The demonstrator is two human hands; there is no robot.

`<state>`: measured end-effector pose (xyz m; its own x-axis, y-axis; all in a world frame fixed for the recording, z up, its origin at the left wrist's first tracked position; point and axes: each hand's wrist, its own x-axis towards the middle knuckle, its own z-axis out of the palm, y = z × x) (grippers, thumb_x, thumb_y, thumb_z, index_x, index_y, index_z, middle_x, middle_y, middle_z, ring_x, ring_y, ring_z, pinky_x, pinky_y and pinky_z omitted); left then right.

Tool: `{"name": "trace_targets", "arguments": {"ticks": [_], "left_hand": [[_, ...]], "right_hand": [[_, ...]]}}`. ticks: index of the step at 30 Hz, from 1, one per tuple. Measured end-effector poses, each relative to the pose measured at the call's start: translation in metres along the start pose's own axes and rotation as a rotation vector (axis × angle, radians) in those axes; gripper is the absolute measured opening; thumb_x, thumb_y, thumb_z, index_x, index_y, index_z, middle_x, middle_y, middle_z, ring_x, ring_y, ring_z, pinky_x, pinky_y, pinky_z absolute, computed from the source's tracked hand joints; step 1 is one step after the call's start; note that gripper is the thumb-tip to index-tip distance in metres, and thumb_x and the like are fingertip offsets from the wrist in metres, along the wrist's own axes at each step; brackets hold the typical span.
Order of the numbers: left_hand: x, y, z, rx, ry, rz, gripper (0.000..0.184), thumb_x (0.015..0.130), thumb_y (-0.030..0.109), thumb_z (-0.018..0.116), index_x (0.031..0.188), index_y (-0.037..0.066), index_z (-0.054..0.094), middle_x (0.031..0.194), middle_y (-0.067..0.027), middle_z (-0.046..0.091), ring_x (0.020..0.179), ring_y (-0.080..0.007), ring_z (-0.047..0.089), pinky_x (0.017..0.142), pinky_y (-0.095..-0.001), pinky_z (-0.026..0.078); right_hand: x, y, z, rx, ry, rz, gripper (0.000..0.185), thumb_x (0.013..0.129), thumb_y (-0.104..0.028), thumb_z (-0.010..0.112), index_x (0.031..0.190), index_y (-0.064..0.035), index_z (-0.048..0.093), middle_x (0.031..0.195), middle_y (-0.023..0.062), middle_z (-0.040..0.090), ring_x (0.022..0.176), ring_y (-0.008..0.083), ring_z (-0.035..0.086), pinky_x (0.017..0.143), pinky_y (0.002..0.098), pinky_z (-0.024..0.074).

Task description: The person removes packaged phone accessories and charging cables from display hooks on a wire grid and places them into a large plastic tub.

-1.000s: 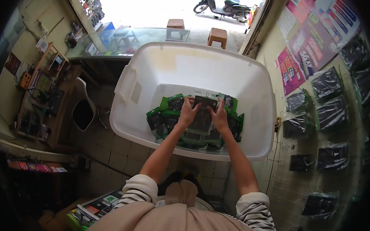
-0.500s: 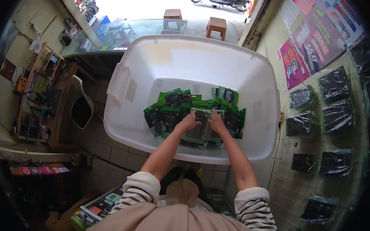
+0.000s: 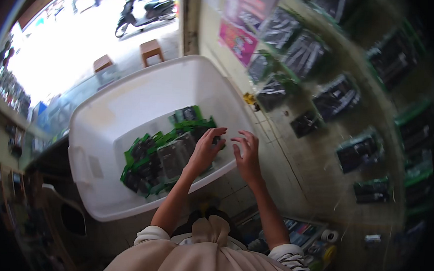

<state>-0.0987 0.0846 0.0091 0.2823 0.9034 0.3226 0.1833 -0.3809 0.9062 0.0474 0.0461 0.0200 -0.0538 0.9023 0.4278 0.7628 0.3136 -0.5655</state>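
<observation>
A large white plastic tub [image 3: 97, 122] stands in front of me with a pile of flat green-and-black packets [image 3: 144, 156] on its floor. On top of the pile lies a greyish plastic-wrapped packet [image 3: 175, 155]. My left hand [image 3: 207, 149] hovers above the right part of the pile, fingers apart and holding nothing. Over the tub's right rim is my right hand [image 3: 247, 154], also empty, its fingers loosely curved and spread. The two hands face each other with a small gap between them.
Plastic-wrapped dark packets [image 3: 338, 95] hang along the wall at right. A pink poster [image 3: 237, 41] is above them. Behind the tub are a glass counter [image 3: 64, 105] and brown stools [image 3: 151, 51]. A motorbike [image 3: 145, 15] is parked outside. A display case [image 3: 298, 233] stands low at right.
My view has turned to the right, so the tub now sits further left and tilted. Both hands have let go of the plastic-wrapped packet and lifted away to the right.
</observation>
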Motion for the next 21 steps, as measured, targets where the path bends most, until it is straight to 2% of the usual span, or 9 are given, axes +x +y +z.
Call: {"name": "trace_targets", "arguments": {"ticks": [3, 4, 6, 8, 11, 12, 15, 16, 21], "left_hand": [[0.031, 0.04, 0.037, -0.003, -0.078, 0.147, 0.027, 0.077, 0.008, 0.054, 0.103, 0.005, 0.049, 0.1, -0.0118, 0.052, 0.097, -0.0248, 0.05, 0.081, -0.0332, 0.039], [0.04, 0.052, 0.049, -0.018, -0.095, 0.135, 0.026, 0.077, 0.003, 0.053, 0.102, 0.004, 0.05, 0.102, -0.0084, 0.053, 0.1, -0.0226, 0.049, 0.084, -0.0323, 0.039], [0.056, 0.059, 0.083, -0.11, -0.088, 0.154, 0.025, 0.078, 0.003, 0.052, 0.102, 0.004, 0.05, 0.103, -0.0082, 0.053, 0.101, -0.0219, 0.049, 0.085, -0.0325, 0.038], [0.071, 0.051, 0.123, -0.298, -0.065, 0.129, 0.023, 0.082, 0.005, 0.048, 0.105, 0.005, 0.047, 0.107, -0.0079, 0.05, 0.104, -0.0186, 0.045, 0.087, -0.033, 0.037], [0.094, 0.023, 0.187, -0.511, -0.014, 0.032, 0.028, 0.08, 0.005, 0.05, 0.107, 0.005, 0.044, 0.106, -0.0087, 0.049, 0.101, -0.0208, 0.047, 0.085, -0.033, 0.038], [0.103, 0.004, 0.209, -0.472, -0.021, 0.043, 0.032, 0.08, 0.006, 0.05, 0.11, 0.005, 0.042, 0.11, -0.0092, 0.046, 0.104, -0.0206, 0.045, 0.086, -0.0334, 0.037], [0.124, -0.017, 0.247, -0.374, -0.067, 0.048, 0.032, 0.084, 0.01, 0.046, 0.114, 0.006, 0.038, 0.116, -0.0082, 0.043, 0.111, -0.0182, 0.039, 0.092, -0.0346, 0.031], [0.131, -0.024, 0.257, -0.361, -0.084, 0.055, 0.035, 0.084, 0.012, 0.047, 0.117, 0.006, 0.036, 0.118, -0.009, 0.041, 0.114, -0.0203, 0.035, 0.095, -0.0371, 0.026], [0.169, -0.067, 0.303, -0.305, -0.185, 0.114, 0.043, 0.084, 0.013, 0.046, 0.123, 0.005, 0.03, 0.125, -0.0123, 0.035, 0.118, -0.0243, 0.029, 0.097, -0.0372, 0.021]], "right_hand": [[-0.013, 0.024, -0.05, -0.047, 0.245, 0.157, 0.019, 0.077, -0.009, 0.05, 0.096, -0.0059, 0.051, 0.109, 0.0115, 0.042, 0.105, 0.0269, 0.038, 0.09, 0.0379, 0.0309], [-0.018, 0.037, -0.062, -0.085, 0.299, 0.183, 0.02, 0.081, -0.012, 0.047, 0.1, -0.0055, 0.048, 0.11, 0.0114, 0.041, 0.105, 0.0264, 0.038, 0.088, 0.0377, 0.0316], [-0.026, 0.062, -0.081, -0.045, 0.408, 0.254, 0.023, 0.082, -0.015, 0.045, 0.103, -0.0045, 0.046, 0.111, 0.0116, 0.041, 0.105, 0.0255, 0.039, 0.088, 0.0374, 0.0324], [-0.037, 0.103, -0.087, 0.078, 0.514, 0.335, 0.036, 0.086, -0.025, 0.042, 0.113, -0.0021, 0.035, 0.114, 0.0135, 0.039, 0.106, 0.0255, 0.04, 0.091, 0.0384, 0.0316], [-0.041, 0.152, -0.088, 0.147, 0.663, 0.377, 0.044, 0.086, -0.03, 0.042, 0.117, -0.0007, 0.029, 0.118, 0.0157, 0.034, 0.11, 0.0267, 0.037, 0.094, 0.039, 0.0294], [-0.039, 0.165, -0.089, 0.178, 0.671, 0.407, 0.052, 0.085, -0.033, 0.044, 0.121, 0.0, 0.024, 0.123, 0.0178, 0.028, 0.114, 0.0272, 0.033, 0.095, 0.039, 0.0271], [-0.029, 0.207, -0.092, 0.09, 0.74, 0.434, 0.055, 0.085, -0.028, 0.045, 0.124, 0.0005, 0.019, 0.124, 0.0193, 0.025, 0.115, 0.03, 0.03, 0.096, 0.0392, 0.0244], [-0.025, 0.217, -0.094, 0.084, 0.725, 0.454, 0.06, 0.085, -0.028, 0.045, 0.127, 0.001, 0.014, 0.127, 0.0207, 0.02, 0.12, 0.0314, 0.023, 0.098, 0.0402, 0.0203], [-0.004, 0.259, -0.096, 0.06, 0.727, 0.479, 0.066, 0.084, -0.03, 0.046, 0.129, -0.0002, 0.009, 0.132, 0.0204, 0.014, 0.123, 0.031, 0.017, 0.1, 0.0396, 0.0147]]}}
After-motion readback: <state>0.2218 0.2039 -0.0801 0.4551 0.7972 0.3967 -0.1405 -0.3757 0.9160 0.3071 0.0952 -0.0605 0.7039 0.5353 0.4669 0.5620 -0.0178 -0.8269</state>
